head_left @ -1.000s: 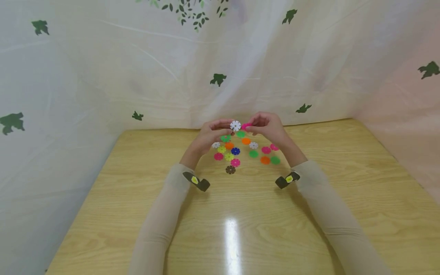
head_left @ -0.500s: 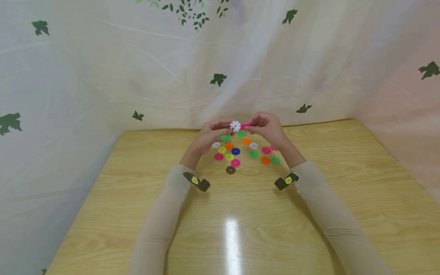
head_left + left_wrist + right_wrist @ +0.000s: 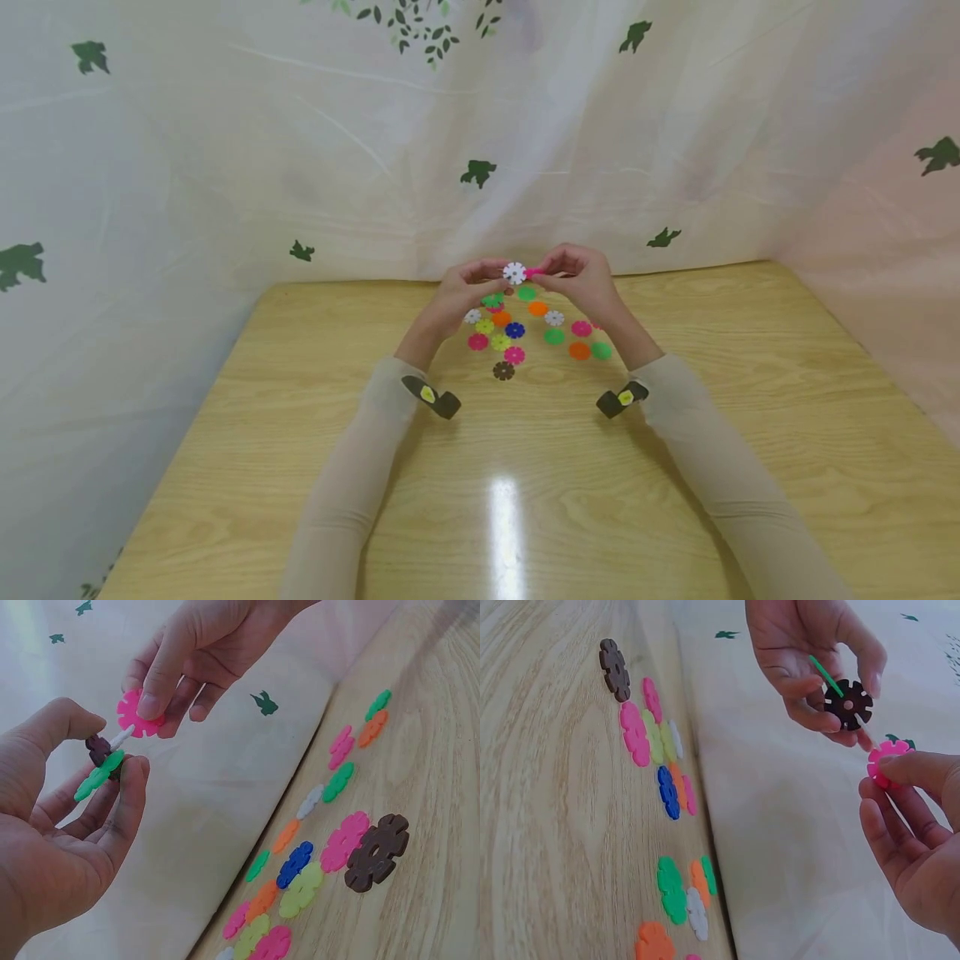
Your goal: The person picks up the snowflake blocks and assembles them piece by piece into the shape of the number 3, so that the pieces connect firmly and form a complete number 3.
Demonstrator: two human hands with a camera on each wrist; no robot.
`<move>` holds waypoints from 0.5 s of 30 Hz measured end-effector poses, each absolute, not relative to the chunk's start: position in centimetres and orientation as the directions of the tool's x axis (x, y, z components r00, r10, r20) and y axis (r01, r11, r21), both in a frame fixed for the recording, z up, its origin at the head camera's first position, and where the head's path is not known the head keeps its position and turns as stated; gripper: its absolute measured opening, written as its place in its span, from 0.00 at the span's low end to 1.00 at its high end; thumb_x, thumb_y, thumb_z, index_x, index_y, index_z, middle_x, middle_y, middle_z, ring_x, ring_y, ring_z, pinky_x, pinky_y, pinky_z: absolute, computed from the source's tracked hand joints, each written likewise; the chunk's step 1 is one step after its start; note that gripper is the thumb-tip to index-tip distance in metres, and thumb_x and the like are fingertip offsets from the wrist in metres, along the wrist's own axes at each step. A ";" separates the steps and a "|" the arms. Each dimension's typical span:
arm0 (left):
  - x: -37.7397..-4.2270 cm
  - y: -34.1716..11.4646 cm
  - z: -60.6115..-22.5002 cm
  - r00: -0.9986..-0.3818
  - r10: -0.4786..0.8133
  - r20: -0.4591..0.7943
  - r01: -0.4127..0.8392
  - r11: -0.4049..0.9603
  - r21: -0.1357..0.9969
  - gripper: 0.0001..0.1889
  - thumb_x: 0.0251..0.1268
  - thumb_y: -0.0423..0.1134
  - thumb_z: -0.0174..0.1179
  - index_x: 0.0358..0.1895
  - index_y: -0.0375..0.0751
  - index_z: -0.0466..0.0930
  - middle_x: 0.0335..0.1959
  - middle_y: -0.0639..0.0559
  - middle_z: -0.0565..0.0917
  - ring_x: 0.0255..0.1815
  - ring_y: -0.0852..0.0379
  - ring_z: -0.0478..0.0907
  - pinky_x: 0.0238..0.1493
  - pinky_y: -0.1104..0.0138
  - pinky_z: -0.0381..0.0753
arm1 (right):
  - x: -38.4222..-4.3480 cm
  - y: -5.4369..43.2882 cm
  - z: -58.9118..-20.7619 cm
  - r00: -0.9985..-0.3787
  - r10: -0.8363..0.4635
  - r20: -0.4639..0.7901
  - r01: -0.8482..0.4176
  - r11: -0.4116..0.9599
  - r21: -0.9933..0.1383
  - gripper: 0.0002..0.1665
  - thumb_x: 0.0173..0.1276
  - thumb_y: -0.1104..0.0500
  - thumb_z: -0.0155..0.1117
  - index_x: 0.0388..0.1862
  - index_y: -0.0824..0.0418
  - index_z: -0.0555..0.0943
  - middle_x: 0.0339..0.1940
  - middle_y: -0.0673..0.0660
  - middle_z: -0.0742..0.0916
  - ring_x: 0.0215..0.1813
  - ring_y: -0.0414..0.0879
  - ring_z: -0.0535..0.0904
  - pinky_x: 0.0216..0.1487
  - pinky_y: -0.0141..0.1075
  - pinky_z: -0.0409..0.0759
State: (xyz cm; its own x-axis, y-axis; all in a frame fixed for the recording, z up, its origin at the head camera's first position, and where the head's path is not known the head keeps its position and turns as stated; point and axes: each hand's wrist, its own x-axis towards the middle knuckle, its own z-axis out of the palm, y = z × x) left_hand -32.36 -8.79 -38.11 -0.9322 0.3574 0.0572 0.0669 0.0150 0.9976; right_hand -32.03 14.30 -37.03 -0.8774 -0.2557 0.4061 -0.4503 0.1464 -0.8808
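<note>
My left hand (image 3: 453, 300) holds a joined cluster of notched plastic flower discs above the table. In it are a brown disc (image 3: 859, 698), a green disc (image 3: 97, 777) and a white disc (image 3: 514, 273). Between thumb and fingers, my right hand (image 3: 587, 277) pinches a pink disc (image 3: 132, 714). The pink disc meets the white disc's right edge, standing at an angle to it. Whether their notches are fully engaged I cannot tell. In the left wrist view, the white disc shows nearly edge-on.
On the wooden table (image 3: 480, 467) below lie several loose discs, among them a brown disc (image 3: 503, 371), a blue disc (image 3: 514, 331) and an orange disc (image 3: 580, 351). A pale cloth (image 3: 375, 167) with green bird shapes hangs behind the table's far edge.
My right hand has shifted slightly left. The pink disc has turned from nearly face-on to edge-on and sits closer to the white disc. My left hand stays almost in place.
</note>
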 end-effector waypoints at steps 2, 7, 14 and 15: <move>-32.4 -8.5 -38.1 -0.939 0.339 0.058 0.064 0.005 0.998 0.18 0.70 0.35 0.65 0.61 0.40 0.81 0.47 0.50 0.86 0.53 0.42 0.83 0.47 0.63 0.87 | -32.0 14.3 -37.1 -0.875 -0.253 0.414 -0.458 0.151 -0.876 0.10 0.65 0.65 0.74 0.39 0.71 0.83 0.35 0.58 0.90 0.37 0.41 0.85 0.42 0.29 0.87; -32.2 -7.8 -38.3 -0.958 0.284 0.048 0.043 -0.023 0.999 0.18 0.67 0.32 0.67 0.60 0.38 0.81 0.45 0.51 0.86 0.48 0.49 0.84 0.53 0.56 0.87 | -32.1 14.1 -37.4 -0.866 -0.261 0.427 -0.475 0.156 -0.866 0.10 0.64 0.66 0.73 0.39 0.72 0.83 0.36 0.59 0.90 0.38 0.40 0.86 0.42 0.28 0.87; -31.9 -7.2 -38.0 -0.967 0.255 0.009 -0.020 -0.110 0.994 0.16 0.71 0.30 0.62 0.59 0.34 0.77 0.42 0.50 0.83 0.43 0.56 0.83 0.55 0.56 0.87 | -31.9 13.6 -37.6 -0.858 -0.279 0.431 -0.488 0.181 -0.854 0.09 0.65 0.66 0.73 0.39 0.71 0.84 0.37 0.61 0.88 0.39 0.38 0.85 0.45 0.27 0.87; -31.9 -7.1 -38.0 -0.967 0.254 0.007 -0.024 -0.120 0.992 0.15 0.71 0.30 0.62 0.58 0.34 0.76 0.42 0.50 0.83 0.42 0.56 0.83 0.52 0.60 0.88 | -31.8 13.5 -37.6 -0.857 -0.276 0.435 -0.491 0.179 -0.853 0.09 0.65 0.66 0.73 0.39 0.71 0.84 0.37 0.61 0.88 0.39 0.38 0.85 0.45 0.27 0.86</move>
